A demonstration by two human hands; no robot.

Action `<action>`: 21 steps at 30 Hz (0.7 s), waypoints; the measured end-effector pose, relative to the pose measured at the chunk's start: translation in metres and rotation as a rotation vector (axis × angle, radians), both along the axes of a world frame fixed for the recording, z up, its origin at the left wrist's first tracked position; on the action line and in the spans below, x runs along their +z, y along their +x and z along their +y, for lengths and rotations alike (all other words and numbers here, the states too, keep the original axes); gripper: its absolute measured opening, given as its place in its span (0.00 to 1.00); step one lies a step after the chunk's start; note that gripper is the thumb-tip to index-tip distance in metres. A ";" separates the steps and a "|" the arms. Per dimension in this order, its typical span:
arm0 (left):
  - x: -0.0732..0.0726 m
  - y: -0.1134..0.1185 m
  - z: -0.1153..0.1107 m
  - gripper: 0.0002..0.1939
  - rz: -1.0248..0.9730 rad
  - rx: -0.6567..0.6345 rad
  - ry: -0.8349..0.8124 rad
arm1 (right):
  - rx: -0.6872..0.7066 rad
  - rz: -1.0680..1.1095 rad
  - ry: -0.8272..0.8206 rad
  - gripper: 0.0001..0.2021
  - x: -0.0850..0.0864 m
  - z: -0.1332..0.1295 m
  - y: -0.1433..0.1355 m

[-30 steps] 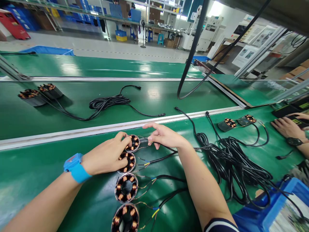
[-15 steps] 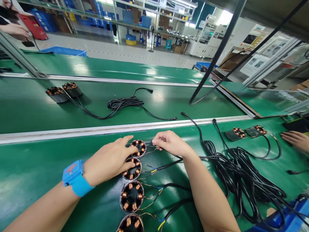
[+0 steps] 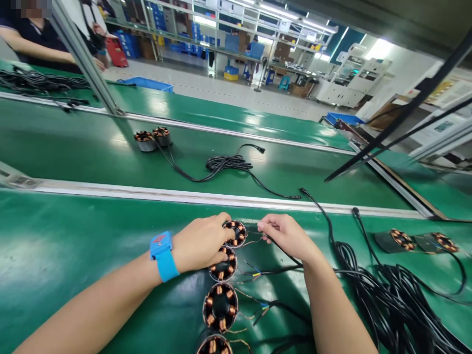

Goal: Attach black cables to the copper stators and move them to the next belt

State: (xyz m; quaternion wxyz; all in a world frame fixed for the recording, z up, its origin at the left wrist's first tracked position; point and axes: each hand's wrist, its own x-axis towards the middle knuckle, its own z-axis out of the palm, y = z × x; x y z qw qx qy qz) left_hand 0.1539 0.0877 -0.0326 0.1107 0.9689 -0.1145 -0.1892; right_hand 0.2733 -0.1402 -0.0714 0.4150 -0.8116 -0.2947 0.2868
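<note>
Several round motor stators with copper coils stand in a column on the green bench. My left hand (image 3: pixel 204 241), with a blue band on its wrist, curls its fingers over the rim of the farthest stator (image 3: pixel 241 233). Its thumb rests on the second stator (image 3: pixel 223 269). To the right, my right hand (image 3: pixel 285 235) pinches the end of a black cable (image 3: pixel 282 251), close to the farthest stator's thin copper leads. Nearer me, another stator (image 3: pixel 220 307) has its leads beside a cable end with coloured wires (image 3: pixel 264 307).
Bundled black cables (image 3: pixel 409 295) lie at the right, near two more stators (image 3: pixel 401 241). Beyond the white rail (image 3: pixel 165 195) are a cable coil (image 3: pixel 228 164) and two stators (image 3: pixel 145 141). A metal post (image 3: pixel 84 59) and a person (image 3: pixel 37 44) are at the upper left.
The view has swung left, so everything sits further right. My left fingers, spread before, now curl closer round the farthest stator. My right hand keeps its pinch beside the leads.
</note>
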 end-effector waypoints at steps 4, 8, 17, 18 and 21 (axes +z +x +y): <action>0.003 -0.006 -0.004 0.20 0.012 0.046 0.003 | 0.042 -0.079 -0.082 0.19 0.007 -0.003 -0.005; 0.000 0.005 0.034 0.24 -0.128 0.029 -0.094 | -0.008 -0.192 -0.056 0.20 0.012 -0.007 0.005; -0.009 0.103 0.280 0.49 -0.438 0.704 0.314 | 0.008 -0.691 -0.397 0.32 0.003 0.069 0.103; -0.009 0.111 0.293 0.50 -0.429 0.686 0.318 | 0.041 -0.754 -0.459 0.35 0.004 0.084 0.110; -0.014 0.135 0.312 0.49 -0.379 0.620 0.316 | 0.099 -0.900 -0.573 0.41 0.005 0.125 0.126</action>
